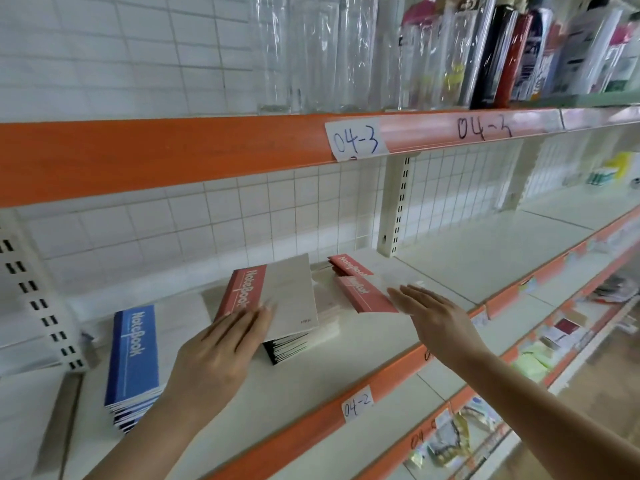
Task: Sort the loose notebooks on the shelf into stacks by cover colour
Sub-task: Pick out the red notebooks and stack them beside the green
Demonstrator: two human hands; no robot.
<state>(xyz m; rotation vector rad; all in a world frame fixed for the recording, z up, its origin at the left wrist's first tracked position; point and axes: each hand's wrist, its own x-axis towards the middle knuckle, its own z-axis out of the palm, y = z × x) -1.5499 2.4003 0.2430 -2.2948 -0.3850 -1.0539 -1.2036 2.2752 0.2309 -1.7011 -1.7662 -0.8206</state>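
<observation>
Blue stack (133,362) formed left of the red stack (277,306); left hand (221,351) flat on it, right hand (433,317) open, grip empty, near loose red notebooks (360,289) still unsorted

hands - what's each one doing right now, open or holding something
Left hand: open, straight fingers resting on the top red notebook of the middle stack.
Right hand: open, holding nothing, fingers stretched toward a loose red notebook.

Retail shop: tiered display shelves (467,258) with orange price rails (173,157), handwritten bay labels (356,140), packaged stationery (519,53).
</observation>
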